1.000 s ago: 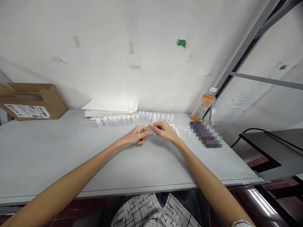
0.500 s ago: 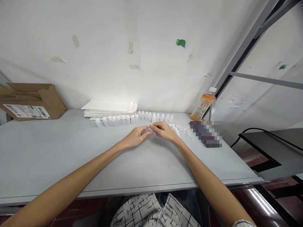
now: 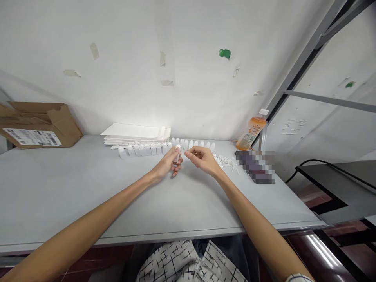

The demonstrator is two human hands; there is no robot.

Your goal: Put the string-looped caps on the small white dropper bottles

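My left hand (image 3: 167, 163) is wrapped round a small white squeeze bottle (image 3: 177, 153), its narrow tip pointing up past the thumb. Just to the right, my right hand (image 3: 204, 159) hovers apart from the bottle, its thumb and forefinger drawn close together. Whether anything small sits between those fingertips is too fine to make out. Behind my hands, similar white bottles (image 3: 147, 150) stand in a row to the left, and more bottles (image 3: 190, 144) stand to the right, partly covered by my right hand. Small white plastic pieces (image 3: 227, 162) lie heaped beyond my right wrist.
A stack of white envelopes (image 3: 135, 132) lies against the wall. An open cardboard box (image 3: 41, 125) stands at the far left. On the right, an orange drink bottle (image 3: 252, 131) leans near the metal frame, with a blurred-out dark object (image 3: 256, 167) before it.
My hands were together over a bottle and have parted. My left hand has turned, bringing the bottle upright with its tip showing. My right hand has stayed almost in place.
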